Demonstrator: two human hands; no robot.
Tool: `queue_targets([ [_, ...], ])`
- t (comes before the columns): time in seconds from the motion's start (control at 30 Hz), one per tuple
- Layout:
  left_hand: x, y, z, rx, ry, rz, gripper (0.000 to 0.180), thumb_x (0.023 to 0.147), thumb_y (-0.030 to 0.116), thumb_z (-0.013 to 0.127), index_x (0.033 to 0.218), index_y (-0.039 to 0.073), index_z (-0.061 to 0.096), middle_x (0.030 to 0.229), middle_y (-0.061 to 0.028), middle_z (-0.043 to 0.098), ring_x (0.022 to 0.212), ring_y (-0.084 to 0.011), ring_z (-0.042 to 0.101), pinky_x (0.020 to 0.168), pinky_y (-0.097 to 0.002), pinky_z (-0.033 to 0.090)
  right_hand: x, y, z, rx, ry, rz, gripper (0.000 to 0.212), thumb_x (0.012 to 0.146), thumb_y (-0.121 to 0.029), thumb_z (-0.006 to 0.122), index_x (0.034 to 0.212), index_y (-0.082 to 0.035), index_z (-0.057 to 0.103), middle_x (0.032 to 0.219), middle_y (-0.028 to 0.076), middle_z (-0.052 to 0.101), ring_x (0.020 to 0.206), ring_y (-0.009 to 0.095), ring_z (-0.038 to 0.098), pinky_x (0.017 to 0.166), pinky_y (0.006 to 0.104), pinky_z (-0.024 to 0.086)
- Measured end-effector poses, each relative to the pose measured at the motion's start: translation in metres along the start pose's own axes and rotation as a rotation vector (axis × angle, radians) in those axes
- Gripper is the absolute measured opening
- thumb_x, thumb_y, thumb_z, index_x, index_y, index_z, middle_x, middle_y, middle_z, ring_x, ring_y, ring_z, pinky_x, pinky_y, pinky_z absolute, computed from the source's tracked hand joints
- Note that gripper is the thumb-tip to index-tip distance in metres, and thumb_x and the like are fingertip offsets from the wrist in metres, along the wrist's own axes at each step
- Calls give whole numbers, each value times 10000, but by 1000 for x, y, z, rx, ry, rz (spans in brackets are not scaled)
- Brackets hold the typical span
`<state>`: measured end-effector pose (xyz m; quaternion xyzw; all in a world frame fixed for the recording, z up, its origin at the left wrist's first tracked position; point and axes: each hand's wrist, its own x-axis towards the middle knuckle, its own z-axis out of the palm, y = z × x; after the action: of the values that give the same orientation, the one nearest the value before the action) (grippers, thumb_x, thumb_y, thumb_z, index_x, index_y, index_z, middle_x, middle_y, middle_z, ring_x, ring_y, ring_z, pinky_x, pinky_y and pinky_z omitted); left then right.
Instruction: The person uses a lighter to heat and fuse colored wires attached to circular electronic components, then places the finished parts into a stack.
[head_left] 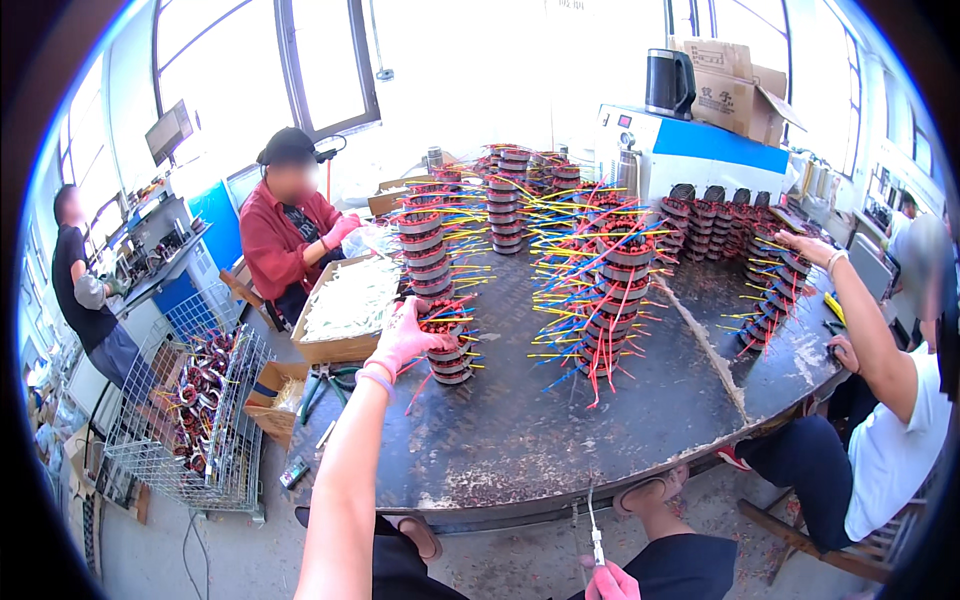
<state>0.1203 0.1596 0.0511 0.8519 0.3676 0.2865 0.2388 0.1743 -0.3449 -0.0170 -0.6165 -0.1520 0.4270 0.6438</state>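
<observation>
My left hand (408,335), in a pink glove, reaches out over the table with its fingers closed on the upper wound motor stator (452,342) of a short stack. Red, yellow and blue wire ends stick out from this stack. My right hand (612,582), also pink-gloved, is low at the lower edge of the picture, its fingers pinched on a slim white piece (597,545). A thin pale cord runs from that piece up to the table's front edge. Behind my left hand stands a taller stator stack (425,250), and another leaning one (610,310) is to the right.
On the dark table (500,440) stand more stator stacks. A box of white sleeves (350,305) and green-handled pliers (325,390) lie left, beside a wire basket (190,440). One co-worker (295,225) sits far left; another (890,400) at right touches a leaning stack (775,300).
</observation>
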Motion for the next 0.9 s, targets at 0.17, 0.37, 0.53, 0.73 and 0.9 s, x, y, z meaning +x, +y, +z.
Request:
queue_targets([
  [0.17, 2, -9, 5, 139, -17, 48, 892, 497, 510, 917, 1140, 6, 557, 1101, -163, 612, 1095, -324, 528, 959, -403, 431, 1, 2, -4, 5, 0, 10, 297, 1025, -297, 472, 817, -96, 540, 561, -51, 418, 443, 50, 338, 415, 217, 254],
  [0.37, -8, 6, -4, 150, -24, 13, 872, 527, 508, 907, 1148, 2, 561, 1100, -165, 625, 1118, -309, 532, 977, -400, 422, -1, -9, 3, 8, 9, 34, 305, 1022, -302, 468, 810, -95, 541, 562, -52, 419, 447, 51, 341, 422, 215, 257],
  [0.53, -12, 6, -7, 115, -77, 11, 839, 605, 479, 884, 1199, -14, 555, 1155, -176, 623, 1171, -305, 524, 1025, -389, 409, -3, -7, 3, 8, 2, -2, 328, 1021, -308, 467, 766, -107, 515, 564, -50, 417, 454, 51, 346, 424, 217, 256],
  [0.73, -9, -18, -15, -11, -172, 23, 751, 737, 426, 809, 1305, 22, 531, 1274, -178, 594, 1246, -310, 502, 1078, -386, 380, -7, -6, 6, 17, -15, 8, 337, 1026, -308, 463, 759, -109, 508, 567, -50, 417, 452, 50, 342, 422, 217, 254],
  [0.9, -13, -9, -16, 71, -134, 25, 715, 745, 415, 792, 1299, 36, 544, 1285, -177, 592, 1236, -316, 525, 1065, -396, 394, -10, -2, 6, 29, -4, 4, 330, 1023, -316, 471, 771, -109, 521, 575, -50, 431, 452, 45, 345, 423, 214, 260],
])
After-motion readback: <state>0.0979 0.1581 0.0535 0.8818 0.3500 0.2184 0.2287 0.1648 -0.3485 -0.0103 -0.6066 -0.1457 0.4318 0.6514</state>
